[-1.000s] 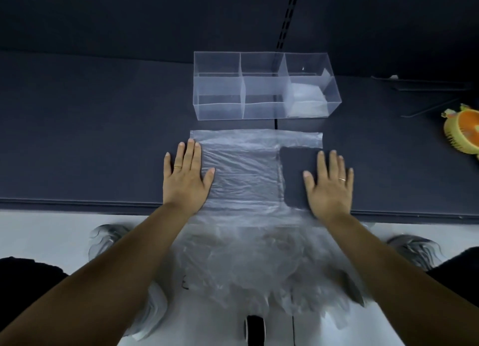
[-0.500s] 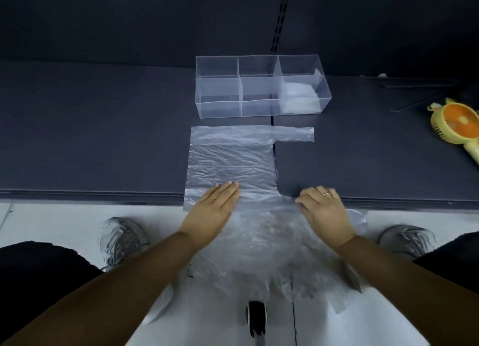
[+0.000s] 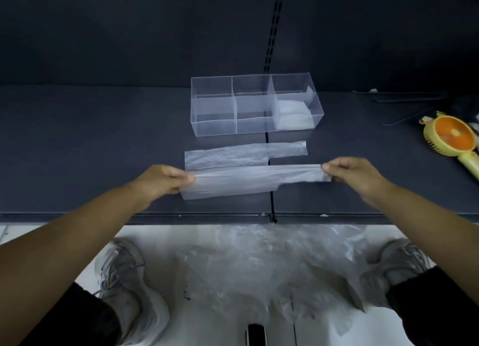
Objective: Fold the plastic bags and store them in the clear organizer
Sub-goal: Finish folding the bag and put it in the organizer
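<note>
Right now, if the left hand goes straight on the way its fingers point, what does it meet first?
The left hand points right along the plastic bag it pinches, so the right hand at the other end probably comes first; depth is unclear.

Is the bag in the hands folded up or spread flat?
Partly folded: the plastic bag has its near half doubled over, both hands pinching the ends.

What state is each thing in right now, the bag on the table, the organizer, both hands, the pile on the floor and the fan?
plastic bag: half folded lengthwise, near half lifted
clear organizer: open-topped, folded plastic in right compartment only
left hand: pinching the bag's left end
right hand: pinching the bag's handle end
loose bags: crumpled on floor
handheld fan: lying flat
</note>
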`<state>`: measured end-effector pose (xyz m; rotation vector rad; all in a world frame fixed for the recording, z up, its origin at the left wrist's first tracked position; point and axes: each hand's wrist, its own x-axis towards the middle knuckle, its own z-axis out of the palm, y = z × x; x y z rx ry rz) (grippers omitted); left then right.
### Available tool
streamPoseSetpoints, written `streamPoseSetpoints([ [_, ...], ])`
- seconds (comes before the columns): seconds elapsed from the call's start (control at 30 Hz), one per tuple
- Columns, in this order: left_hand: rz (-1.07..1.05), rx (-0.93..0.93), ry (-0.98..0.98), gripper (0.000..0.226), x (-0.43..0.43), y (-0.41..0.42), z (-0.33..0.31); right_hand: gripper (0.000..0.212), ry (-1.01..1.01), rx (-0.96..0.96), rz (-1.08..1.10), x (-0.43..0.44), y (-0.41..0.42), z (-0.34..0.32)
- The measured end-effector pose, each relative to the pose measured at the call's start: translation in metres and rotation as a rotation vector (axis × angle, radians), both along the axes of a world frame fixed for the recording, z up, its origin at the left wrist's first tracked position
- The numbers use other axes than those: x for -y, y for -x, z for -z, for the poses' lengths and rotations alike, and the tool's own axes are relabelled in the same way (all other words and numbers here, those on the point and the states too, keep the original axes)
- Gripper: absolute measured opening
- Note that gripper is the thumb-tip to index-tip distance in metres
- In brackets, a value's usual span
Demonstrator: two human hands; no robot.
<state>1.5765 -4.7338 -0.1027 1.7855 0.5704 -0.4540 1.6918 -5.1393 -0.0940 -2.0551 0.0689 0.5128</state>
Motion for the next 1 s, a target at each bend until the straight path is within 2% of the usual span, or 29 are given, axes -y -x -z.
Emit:
streamPoseSetpoints([
  [0.07, -0.176, -0.024, 0.075, 0.016, -0.005, -0.008, 0.006, 0.016, -0.067, -0.024, 0.116, -0.016, -0.015, 0.008],
  [0.17, -0.326, -0.007, 0.068, 0.012, -0.001, -0.023, 0.016, 0.022, -0.028, 0.041, 0.207, -0.04, -0.035, 0.021],
  [0.27, -0.421, 0.044, -0.086, 0.02, 0.003, -0.041, 0.027, 0.023, 0.074, 0.113, 0.279, -0.057, -0.052, 0.035],
  [0.37, -0.424, 0.07, -0.289, 0.027, 0.008, -0.052, 0.038, 0.019, 0.222, 0.15, 0.284, -0.065, -0.06, 0.047],
  [0.5, -0.363, 0.099, -0.614, 0.019, 0.016, -0.054, 0.039, 0.019, 0.333, 0.198, 0.24, -0.068, -0.057, 0.056],
  [0.6, -0.245, 0.416, -0.907, 0.011, 0.031, -0.046, 0.036, 0.019, 0.352, 0.224, 0.254, -0.071, -0.056, 0.057],
  [0.67, -0.023, 0.618, -0.926, 0.013, 0.048, -0.039, 0.039, 0.021, 0.358, 0.225, 0.261, -0.072, -0.056, 0.058],
  [0.7, 0.092, 0.65, -0.909, 0.019, 0.055, -0.036, 0.043, 0.022, 0.366, 0.224, 0.262, -0.072, -0.057, 0.059],
  [0.8, 0.298, 0.489, -0.87, 0.043, 0.067, -0.03, 0.057, 0.024, 0.404, 0.224, 0.271, -0.074, -0.059, 0.058],
  [0.93, 0.416, 0.289, -1.026, 0.069, 0.064, -0.023, 0.078, 0.026, 0.428, 0.192, 0.31, -0.079, -0.06, 0.054],
  [1.0, 0.437, 0.262, -1.074, 0.079, 0.065, -0.02, 0.08, 0.024, 0.532, 0.254, 0.352, -0.089, -0.054, 0.047],
])
